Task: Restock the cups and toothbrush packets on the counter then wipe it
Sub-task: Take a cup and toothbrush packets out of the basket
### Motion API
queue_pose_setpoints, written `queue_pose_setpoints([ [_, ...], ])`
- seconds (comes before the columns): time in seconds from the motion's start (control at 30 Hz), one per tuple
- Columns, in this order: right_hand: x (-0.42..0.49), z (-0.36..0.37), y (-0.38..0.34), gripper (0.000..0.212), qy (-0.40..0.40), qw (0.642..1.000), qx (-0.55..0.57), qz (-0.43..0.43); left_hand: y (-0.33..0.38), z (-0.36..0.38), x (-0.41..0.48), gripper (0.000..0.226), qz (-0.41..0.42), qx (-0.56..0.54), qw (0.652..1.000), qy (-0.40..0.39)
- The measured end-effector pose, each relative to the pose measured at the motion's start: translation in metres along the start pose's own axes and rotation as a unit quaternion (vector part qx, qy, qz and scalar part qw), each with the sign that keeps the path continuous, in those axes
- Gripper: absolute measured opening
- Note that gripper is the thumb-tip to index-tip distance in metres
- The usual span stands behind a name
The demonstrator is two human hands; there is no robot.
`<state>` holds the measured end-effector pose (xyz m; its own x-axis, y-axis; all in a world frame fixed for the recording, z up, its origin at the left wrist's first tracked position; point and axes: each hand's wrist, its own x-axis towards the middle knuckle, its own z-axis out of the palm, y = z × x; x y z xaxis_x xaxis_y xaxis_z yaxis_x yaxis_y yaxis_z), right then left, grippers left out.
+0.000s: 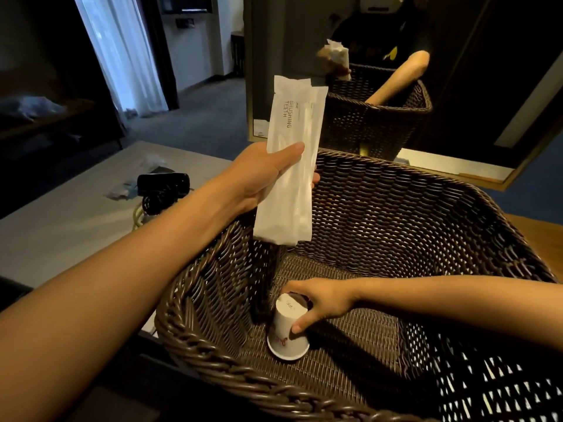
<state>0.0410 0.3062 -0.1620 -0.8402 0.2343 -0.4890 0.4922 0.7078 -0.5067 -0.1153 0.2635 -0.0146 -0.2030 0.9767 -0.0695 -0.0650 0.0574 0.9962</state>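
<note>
My left hand [262,175] holds white toothbrush packets [289,159], printed "BRUSHING TEETH", upright above the left rim of a large dark wicker basket [380,208]. At least two packets overlap in the grip. Down inside the basket, my right hand [323,303] grips a white paper cup [286,327] that stands upside down on the woven bottom. Fingers wrap the cup's base and a thumb presses its side.
A grey counter [76,214] lies left of the basket, with a black device [163,184] and some small wrappers [122,190] on it. A mirror [396,71] behind reflects the basket and arms. Curtains and carpet are at the far left.
</note>
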Motion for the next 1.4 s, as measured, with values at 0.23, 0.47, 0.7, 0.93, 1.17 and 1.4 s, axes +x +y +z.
queue_pose_setpoints([
  [0.23,-0.035,-0.053,-0.012,0.055,0.062,0.994,-0.082,0.042,0.000,0.004,-0.002,0.038,-0.001,0.053,0.999,0.006],
  [0.47,-0.107,-0.094,-0.017,0.047,0.244,0.963,-0.038,0.110,0.006,0.012,-0.006,0.042,-0.016,0.072,0.997,0.021],
  [0.7,-0.146,-0.102,-0.027,0.041,0.426,0.882,0.097,0.176,0.012,0.023,-0.010,0.034,-0.058,0.141,0.988,0.010],
  [0.93,-0.170,-0.102,-0.029,0.031,0.441,0.746,0.477,0.146,0.020,0.031,-0.007,0.045,-0.142,0.033,0.987,-0.064],
  [1.17,-0.201,-0.091,-0.041,0.032,0.465,0.595,0.654,0.037,0.038,0.061,-0.012,0.041,-0.123,0.037,0.984,-0.127],
  [1.4,-0.261,-0.079,-0.031,0.018,0.580,0.639,0.498,0.080,0.066,0.115,-0.032,0.031,-0.084,0.033,0.981,-0.171],
])
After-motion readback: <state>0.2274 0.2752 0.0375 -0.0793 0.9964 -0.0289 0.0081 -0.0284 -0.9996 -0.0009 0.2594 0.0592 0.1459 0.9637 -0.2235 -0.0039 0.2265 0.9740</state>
